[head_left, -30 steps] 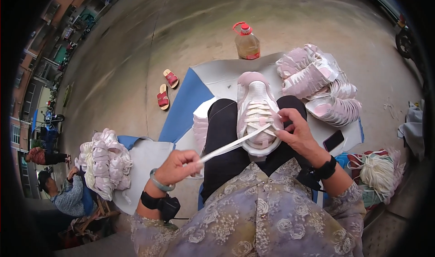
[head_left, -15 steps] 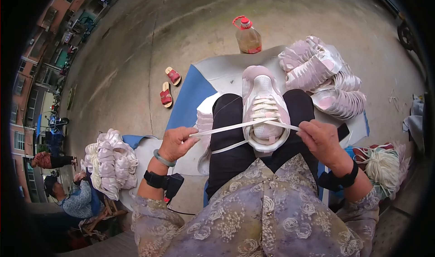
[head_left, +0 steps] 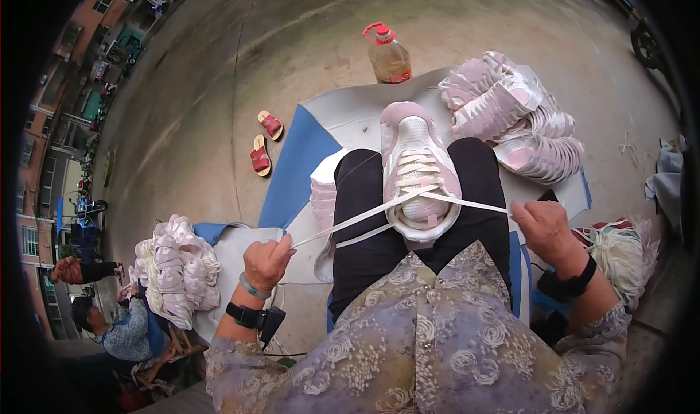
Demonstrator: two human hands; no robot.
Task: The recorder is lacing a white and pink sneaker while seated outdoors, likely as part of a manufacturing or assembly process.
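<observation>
A pink and white sneaker [head_left: 419, 148] rests between my thighs, its toe pointing away from me. White shoelace [head_left: 350, 221] runs crisscross up its tongue, and the two ends cross near the collar. My left hand [head_left: 266, 262] is closed on one lace end, out to the left of the shoe. On the right, my right hand [head_left: 543, 228] grips the other end in a closed fist. Both lace ends are stretched taut and slope down to the shoe. A loose part of the lace hangs over my left thigh.
Stacked pink and white shoe uppers [head_left: 510, 111] lie at the far right; another pile [head_left: 177, 272] sits at the left. A bundle of white laces [head_left: 616, 261] is by my right elbow. Beyond the mat [head_left: 295, 169] stand an oil bottle [head_left: 389, 56] and red slippers [head_left: 260, 156]. Another person [head_left: 120, 330] sits left.
My hands have moved farther apart, the left outward and toward me, the right outward. The lace ends between them and the shoe are drawn longer. The view has shifted slightly.
</observation>
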